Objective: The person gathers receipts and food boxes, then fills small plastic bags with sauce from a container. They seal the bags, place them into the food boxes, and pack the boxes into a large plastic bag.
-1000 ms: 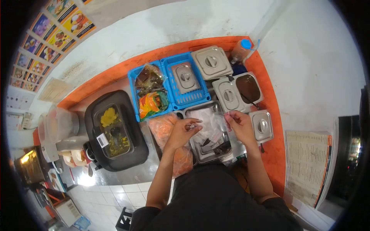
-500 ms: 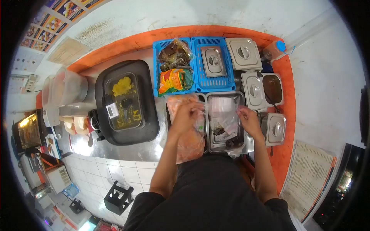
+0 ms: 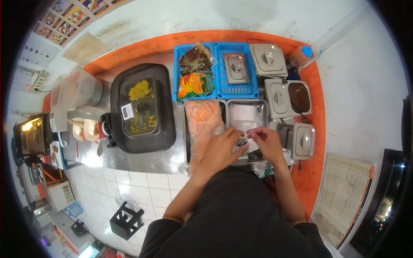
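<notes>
Both hands are close together over the front of a metal tray (image 3: 264,112) that holds white packets (image 3: 244,112). My left hand (image 3: 221,148) has thumb and fingers bent around a small piece of clear plastic (image 3: 244,141). Facing it, my right hand (image 3: 266,144) pinches the same plastic between thumb and fingers. Left of the tray, a clear bag of orange food (image 3: 204,118) lies in another tray, partly behind my left hand. The lower part of the packet tray is hidden under the hands.
Blue baskets (image 3: 218,93) with bagged food and a metal lid stand behind. Lidded steel containers (image 3: 277,99) are at the right. A black griddle (image 3: 165,107) bearing a pan of yellow food is at the left. A black stool (image 3: 126,221) stands on the floor.
My hands have come closer together and moved toward my body. The clear plastic stretched between them before now looks small and gathered. The view has shifted slightly.
</notes>
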{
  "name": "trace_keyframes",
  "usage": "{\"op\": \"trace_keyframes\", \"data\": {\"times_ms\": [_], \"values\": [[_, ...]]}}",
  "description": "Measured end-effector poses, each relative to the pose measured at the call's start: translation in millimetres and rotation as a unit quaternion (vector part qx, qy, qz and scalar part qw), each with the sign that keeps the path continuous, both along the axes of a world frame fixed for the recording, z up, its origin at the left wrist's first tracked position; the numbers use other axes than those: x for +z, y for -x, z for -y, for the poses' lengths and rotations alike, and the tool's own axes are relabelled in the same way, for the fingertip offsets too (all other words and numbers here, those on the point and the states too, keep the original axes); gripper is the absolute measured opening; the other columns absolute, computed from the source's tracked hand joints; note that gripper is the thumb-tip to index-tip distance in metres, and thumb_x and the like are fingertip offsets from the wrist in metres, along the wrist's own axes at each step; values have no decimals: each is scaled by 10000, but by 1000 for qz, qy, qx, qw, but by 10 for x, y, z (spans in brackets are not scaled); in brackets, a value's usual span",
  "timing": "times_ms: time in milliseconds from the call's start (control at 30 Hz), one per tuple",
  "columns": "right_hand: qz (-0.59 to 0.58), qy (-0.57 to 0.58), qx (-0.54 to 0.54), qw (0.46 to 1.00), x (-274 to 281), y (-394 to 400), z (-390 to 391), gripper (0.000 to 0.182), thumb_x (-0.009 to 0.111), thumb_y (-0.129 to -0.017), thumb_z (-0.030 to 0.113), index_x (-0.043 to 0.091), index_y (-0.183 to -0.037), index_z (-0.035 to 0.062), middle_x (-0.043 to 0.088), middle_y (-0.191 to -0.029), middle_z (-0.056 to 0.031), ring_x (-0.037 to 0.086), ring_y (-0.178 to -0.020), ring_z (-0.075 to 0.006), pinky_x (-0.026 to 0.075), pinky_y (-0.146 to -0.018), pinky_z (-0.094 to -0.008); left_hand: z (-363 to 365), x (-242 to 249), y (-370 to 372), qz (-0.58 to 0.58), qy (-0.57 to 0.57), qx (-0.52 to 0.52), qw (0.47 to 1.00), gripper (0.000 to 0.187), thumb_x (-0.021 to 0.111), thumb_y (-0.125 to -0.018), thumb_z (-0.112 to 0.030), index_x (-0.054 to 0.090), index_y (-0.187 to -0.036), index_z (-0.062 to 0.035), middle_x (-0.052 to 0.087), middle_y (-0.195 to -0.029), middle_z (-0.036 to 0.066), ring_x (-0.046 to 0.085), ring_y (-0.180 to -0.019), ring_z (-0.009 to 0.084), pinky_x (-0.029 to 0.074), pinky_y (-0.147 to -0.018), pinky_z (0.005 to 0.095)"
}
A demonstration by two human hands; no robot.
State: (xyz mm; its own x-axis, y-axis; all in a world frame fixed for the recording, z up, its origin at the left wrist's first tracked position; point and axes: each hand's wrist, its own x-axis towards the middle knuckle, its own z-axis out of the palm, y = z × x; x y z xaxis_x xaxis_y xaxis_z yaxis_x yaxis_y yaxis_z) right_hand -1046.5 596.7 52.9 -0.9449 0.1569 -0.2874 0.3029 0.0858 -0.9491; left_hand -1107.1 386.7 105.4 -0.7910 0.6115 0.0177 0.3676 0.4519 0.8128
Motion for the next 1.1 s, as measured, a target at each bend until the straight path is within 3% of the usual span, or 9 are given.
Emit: {"op": "trace_keyframes", "data": {"times_ms": [33, 100, 333, 433, 533, 633, 933, 1033, 1100], "values": [[-15, -32, 16, 999, 75, -36, 31, 133, 694, -956, 86, 681, -1002, -38, 728, -914, -86, 685, -853, -136, 542, -772, -289, -65, -24, -75, -4, 2, 3, 1000, 278, 778, -864, -227, 689, -1028, -20, 680, -993, 114, 669, -886, 353, 535, -740, 418], [-42, -98, 46, 993, 263, -103, 72, 135, 703, -956, 100, 670, -960, -31, 715, -889, -86, 674, -845, -127, 534, -757, -281, -119, -125, -164, -2, -52, 18, 999, 242, 772, -865, -173, 696, -1031, -15, 687, -998, 119, 681, -881, 333, 534, -745, 398], [-35, -35, 49, 998, 381, -305, 15, 215, 743, -949, 157, 623, -891, -12, 677, -836, -64, 642, -799, -106, 514, -718, -290, -215, -111, -352, 86, -154, 18, 984, 177, 695, -886, -22, 709, -1056, 25, 689, -935, 131, 679, -846, 257, 513, -745, 353], [-133, -62, 4, 989, 337, -379, 108, 219, 710, -957, 155, 610, -866, -17, 657, -780, -100, 656, -722, -190, 517, -688, -336, -313, -196, -448, 47, -172, 54, 982, 136, 680, -908, -27, 709, -1032, 21, 682, -925, 135, 661, -831, 267, 511, -738, 353], [-224, -270, 45, 935, 308, -448, 130, 196, 666, -932, 127, 599, -824, -22, 634, -740, -176, 649, -694, -346, 511, -663, -430, -396, -323, -583, 0, -138, 91, 986, 107, 663, -924, -38, 693, -1011, 16, 668, -933, 148, 662, -848, 304, 518, -745, 374], [-140, -346, 75, 925, 148, -571, 202, 181, 641, -884, 119, 588, -783, -21, 605, -727, -229, 604, -711, -450, 479, -650, -508, -499, -406, -731, -98, -70, 194, 974, 62, 648, -927, -27, 658, -979, 5, 647, -952, 163, 656, -857, 354, 523, -755, 402], [-127, -299, 144, 935, 299, -331, 127, 103, 648, -833, 79, 596, -791, 1, 609, -759, -200, 624, -687, -390, 492, -628, -477, -306, -340, -398, 1, -57, 135, 989, 164, 662, -775, 30, 611, -924, -12, 582, -948, 164, 619, -901, 379, 496, -794, 436], [-129, -144, 65, 979, 400, -158, 139, 69, 667, -799, 10, 607, -826, -13, 600, -837, -142, 640, -693, -286, 501, -598, -390, -232, -202, -232, 43, -157, 62, 985, 181, 657, -764, 49, 625, -934, -4, 613, -1011, 144, 611, -841, 335, 484, -767, 429], [-135, -143, 78, 977, 401, -45, 89, 120, 696, -804, -26, 595, -867, -7, 603, -834, -95, 612, -688, -179, 512, -604, -313, -169, -51, -135, 114, -136, 58, 982, 228, 655, -775, 52, 660, -995, -7, 637, -1083, 130, 634, -903, 308, 503, -793, 409]]}}
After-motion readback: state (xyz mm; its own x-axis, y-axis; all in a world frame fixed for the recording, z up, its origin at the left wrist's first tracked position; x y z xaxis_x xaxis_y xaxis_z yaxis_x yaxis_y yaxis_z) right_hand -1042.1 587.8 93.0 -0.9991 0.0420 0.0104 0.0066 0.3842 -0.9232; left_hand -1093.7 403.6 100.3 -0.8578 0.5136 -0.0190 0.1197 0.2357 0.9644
